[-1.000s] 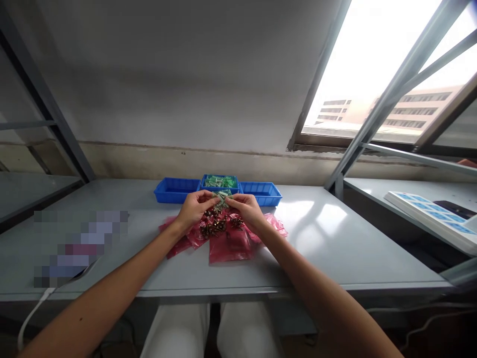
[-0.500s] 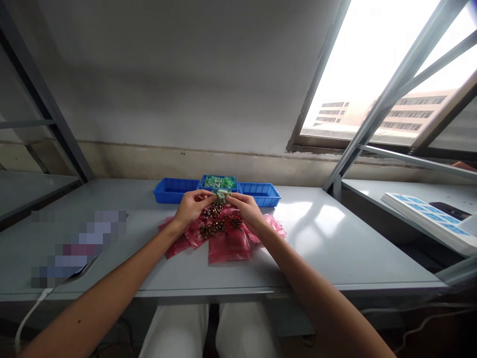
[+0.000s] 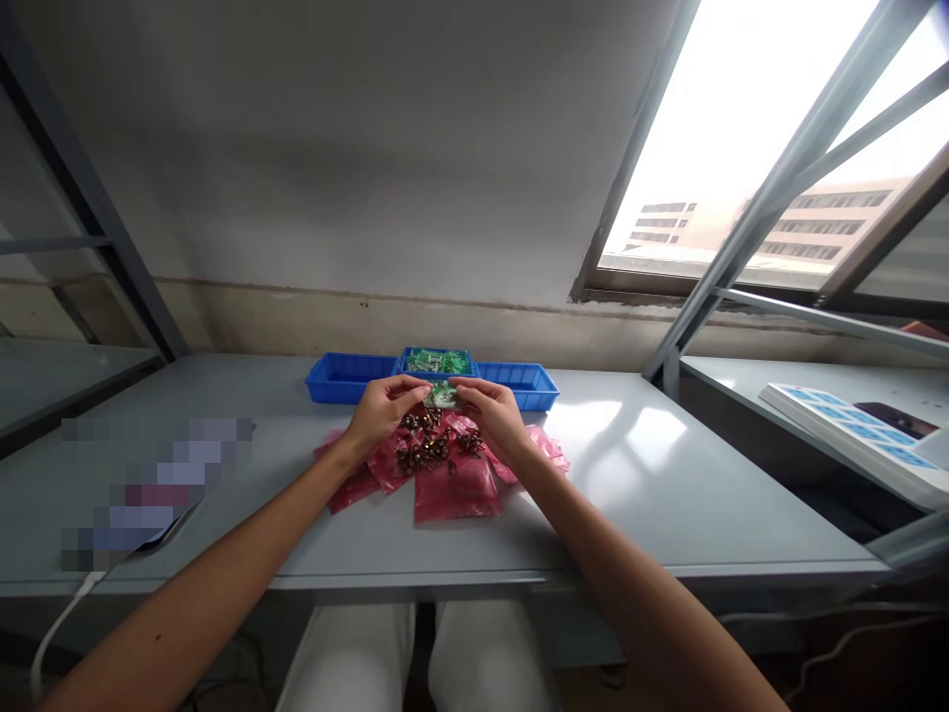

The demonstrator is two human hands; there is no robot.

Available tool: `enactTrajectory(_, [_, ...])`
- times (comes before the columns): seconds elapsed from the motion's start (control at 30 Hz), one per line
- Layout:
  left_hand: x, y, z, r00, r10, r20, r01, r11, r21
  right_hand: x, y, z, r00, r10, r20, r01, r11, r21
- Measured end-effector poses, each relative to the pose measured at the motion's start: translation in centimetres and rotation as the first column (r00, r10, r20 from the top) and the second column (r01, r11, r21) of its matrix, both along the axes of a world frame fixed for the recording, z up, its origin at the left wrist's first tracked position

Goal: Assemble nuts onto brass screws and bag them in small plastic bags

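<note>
Between my two hands is a small clear green bag (image 3: 443, 397) with pale pieces inside. My left hand (image 3: 382, 413) pinches its left edge, and my right hand (image 3: 495, 415) pinches the right edge. Just below them, small brass-coloured metal parts, like screws, form piles (image 3: 422, 455) on several pink plastic bags (image 3: 458, 497). Behind my hands a blue bin (image 3: 437, 361) holds more green bags with pale pieces. My fingers partly cover the near side of that bin.
Blue bins stand to the left (image 3: 348, 378) and right (image 3: 530, 386) of the middle one, against the wall. A blurred-out device with a white cable (image 3: 63, 618) lies on the table (image 3: 667, 504) at left. Metal frame posts (image 3: 671, 341) rise at both sides. A white tray (image 3: 852, 435) sits on the right shelf.
The green bag has turned a little and sits slightly lower between my fingers. Both hands keep nearly the same place and hold on it.
</note>
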State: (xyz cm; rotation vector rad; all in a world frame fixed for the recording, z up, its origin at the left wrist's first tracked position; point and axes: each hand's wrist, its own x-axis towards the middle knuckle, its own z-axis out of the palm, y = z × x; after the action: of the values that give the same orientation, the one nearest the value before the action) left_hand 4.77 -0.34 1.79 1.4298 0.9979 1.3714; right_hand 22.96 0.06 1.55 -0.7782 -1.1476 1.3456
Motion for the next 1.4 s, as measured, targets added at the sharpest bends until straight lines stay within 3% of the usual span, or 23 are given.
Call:
enactTrajectory(0.23, [0.1,0.3,-0.4,0.997,0.076,-0.032,-0.074,0.996,0.056,-0.2,0.2,-0.7,0.988,-0.093,0.124,0.065,0.974,0.216])
enactTrajectory(0.4, [0.2,0.6,-0.5,0.994,0.093,-0.061,-0.088,0.992,0.091,-0.2,0.4,-0.8,0.982,-0.143,0.126,0.108,0.962,0.25])
enactTrajectory(0.5, [0.0,0.7,-0.6,0.993,0.088,-0.085,-0.08,0.993,0.086,-0.4,-0.1,-0.9,0.95,-0.209,0.231,0.135,0.944,0.3])
enactTrajectory(0.6, [-0.4,0.6,-0.7,0.981,0.067,-0.185,-0.047,0.993,0.108,-0.6,-0.8,-1.0,0.85,-0.333,0.408,0.117,0.875,0.471])
enactTrajectory(0.7, [-0.6,0.5,-0.6,0.963,0.079,-0.258,-0.037,0.986,0.161,-0.7,-0.7,-1.0,0.77,-0.437,0.464,0.084,0.791,0.606])
enactTrajectory(0.9, [-1.1,0.8,-0.7,0.858,0.291,-0.424,-0.121,0.915,0.385,-0.4,4.3,0.3,0.633,-0.606,0.482,0.145,0.704,0.695])
enactTrajectory(1.0, [-1.4,1.0,-1.1,0.789,0.341,-0.511,-0.064,0.873,0.484,-0.2,7.3,1.2,0.494,-0.625,0.604,0.125,0.739,0.661])
enactTrajectory(1.07, [-1.5,1.0,-1.3,0.76,0.354,-0.546,-0.027,0.855,0.517,-0.2,8.5,1.6,0.308,-0.622,0.719,0.077,0.77,0.633])
enactTrajectory(1.17, [-1.5,0.9,-1.2,0.739,0.365,-0.566,-0.005,0.844,0.537,-0.4,9.0,1.5,0.087,-0.665,0.742,0.027,0.746,0.665])
enactTrajectory(1.23, [-1.4,0.8,-1.1,0.735,0.363,-0.573,0.007,0.84,0.542,-0.6,8.9,1.3,0.055,-0.679,0.732,-0.055,0.73,0.682])
enactTrajectory(1.4, [-1.5,0.8,-1.0,0.717,0.353,-0.601,0.029,0.846,0.532,-1.3,8.5,1.4,-0.01,-0.577,0.817,-0.304,0.78,0.547])
